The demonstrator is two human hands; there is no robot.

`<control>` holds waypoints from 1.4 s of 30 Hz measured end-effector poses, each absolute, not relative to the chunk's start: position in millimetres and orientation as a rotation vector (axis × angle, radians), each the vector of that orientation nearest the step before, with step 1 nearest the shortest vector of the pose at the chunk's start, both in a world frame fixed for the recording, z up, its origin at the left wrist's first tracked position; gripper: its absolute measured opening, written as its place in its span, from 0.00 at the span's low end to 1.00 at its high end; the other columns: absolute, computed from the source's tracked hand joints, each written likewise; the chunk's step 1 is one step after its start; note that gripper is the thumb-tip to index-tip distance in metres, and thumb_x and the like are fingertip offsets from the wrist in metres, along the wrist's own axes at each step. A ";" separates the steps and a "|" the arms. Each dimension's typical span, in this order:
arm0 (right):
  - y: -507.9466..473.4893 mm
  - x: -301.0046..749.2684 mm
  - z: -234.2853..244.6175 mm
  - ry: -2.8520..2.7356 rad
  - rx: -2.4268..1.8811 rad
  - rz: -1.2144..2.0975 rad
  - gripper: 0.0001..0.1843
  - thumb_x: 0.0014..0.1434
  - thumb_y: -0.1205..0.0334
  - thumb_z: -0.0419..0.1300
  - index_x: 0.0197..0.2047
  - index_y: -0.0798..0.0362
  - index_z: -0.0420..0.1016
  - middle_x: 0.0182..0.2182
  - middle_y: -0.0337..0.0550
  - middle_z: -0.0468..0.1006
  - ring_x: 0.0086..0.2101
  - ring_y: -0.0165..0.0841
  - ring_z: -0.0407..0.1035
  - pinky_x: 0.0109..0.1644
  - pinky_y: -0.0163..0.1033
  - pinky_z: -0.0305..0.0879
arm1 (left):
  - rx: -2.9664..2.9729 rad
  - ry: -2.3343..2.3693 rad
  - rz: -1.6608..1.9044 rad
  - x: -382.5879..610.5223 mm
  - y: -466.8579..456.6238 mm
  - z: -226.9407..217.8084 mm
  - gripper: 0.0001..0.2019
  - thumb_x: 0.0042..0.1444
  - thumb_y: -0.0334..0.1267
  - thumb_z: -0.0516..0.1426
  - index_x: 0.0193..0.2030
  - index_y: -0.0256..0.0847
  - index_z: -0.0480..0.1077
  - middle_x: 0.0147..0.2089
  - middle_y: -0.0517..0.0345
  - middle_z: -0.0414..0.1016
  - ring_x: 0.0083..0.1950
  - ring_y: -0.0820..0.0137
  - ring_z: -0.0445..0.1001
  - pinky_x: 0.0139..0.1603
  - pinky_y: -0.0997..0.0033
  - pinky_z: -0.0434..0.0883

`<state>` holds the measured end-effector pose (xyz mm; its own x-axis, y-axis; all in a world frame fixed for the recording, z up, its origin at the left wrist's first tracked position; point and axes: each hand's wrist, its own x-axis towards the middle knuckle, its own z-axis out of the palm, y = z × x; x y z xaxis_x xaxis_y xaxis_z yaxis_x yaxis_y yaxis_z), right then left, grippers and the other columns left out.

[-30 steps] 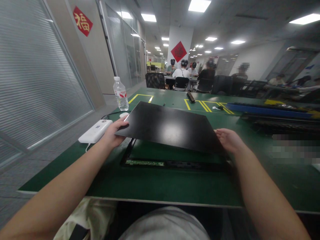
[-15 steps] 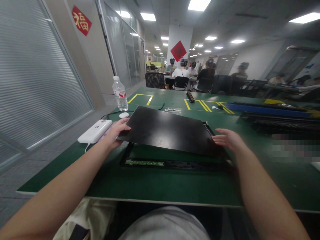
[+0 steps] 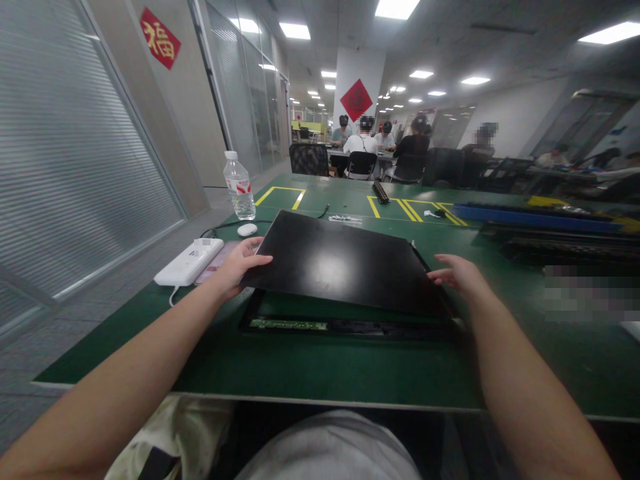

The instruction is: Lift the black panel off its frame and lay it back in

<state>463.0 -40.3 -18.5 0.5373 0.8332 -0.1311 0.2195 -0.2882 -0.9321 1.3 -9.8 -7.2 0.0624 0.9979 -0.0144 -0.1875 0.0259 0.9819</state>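
Left hand point(image 3: 239, 270) grips the black display panel point(image 3: 335, 263) by its left edge, tilted over a black frame point(image 3: 370, 329). Right hand point(image 3: 461, 277), fingers loosely parted, at right edge; contact unclear.

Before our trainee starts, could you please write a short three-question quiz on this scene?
1. True or false: the clear plastic bottle stands upright.

2. Multiple choice: the left hand grips
A) the white rectangular power bank
B) the flat black rectangular panel
C) the small white rounded case

3. Fill in the blank: the narrow circuit-board strip in the near side of the black rectangular frame is ____ in colour.

Key: 1. True. 2. B. 3. Green.
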 end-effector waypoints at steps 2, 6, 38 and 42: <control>-41.2 460.9 -17.0 -0.878 -1.817 0.745 0.19 0.58 0.59 0.55 0.51 0.54 0.75 0.21 0.45 0.80 0.19 0.32 0.67 0.23 0.33 0.52 | 1.089 1.039 1.232 2.3 -10.1 -8.1 0.28 0.37 0.27 0.69 0.47 0.41 0.69 0.37 0.57 0.84 0.32 0.64 0.83 0.35 0.69 0.79; -43.6 456.6 -12.0 -0.877 -1.824 0.678 0.14 0.57 0.62 0.57 0.45 0.55 0.75 0.18 0.45 0.78 0.17 0.31 0.65 0.25 0.34 0.59 | 1.102 1.047 1.203 4.4 -11.3 -10.9 0.28 0.37 0.26 0.70 0.48 0.40 0.69 0.36 0.58 0.84 0.31 0.65 0.82 0.32 0.70 0.79; -34.5 474.7 -27.2 -1.228 -2.282 0.310 0.22 0.57 0.54 0.57 0.51 0.52 0.78 0.27 0.44 0.83 0.30 0.39 0.76 0.35 0.39 0.65 | 1.051 1.118 1.107 9.6 -10.4 -21.4 0.30 0.34 0.25 0.72 0.45 0.40 0.67 0.37 0.58 0.85 0.32 0.68 0.82 0.34 0.72 0.78; -36.0 470.8 -22.8 -1.252 -2.341 0.259 0.21 0.56 0.56 0.57 0.51 0.51 0.79 0.28 0.45 0.83 0.34 0.41 0.77 0.36 0.40 0.65 | 1.055 1.117 1.096 9.8 -10.0 -21.9 0.30 0.36 0.24 0.71 0.46 0.40 0.67 0.38 0.57 0.85 0.32 0.68 0.83 0.34 0.72 0.79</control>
<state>470.8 -36.0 -22.8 0.5660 0.8227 0.0534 0.7342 -0.4735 -0.4867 9.8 -10.0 -21.9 0.0981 0.9857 -0.1368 -0.1182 0.1481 0.9819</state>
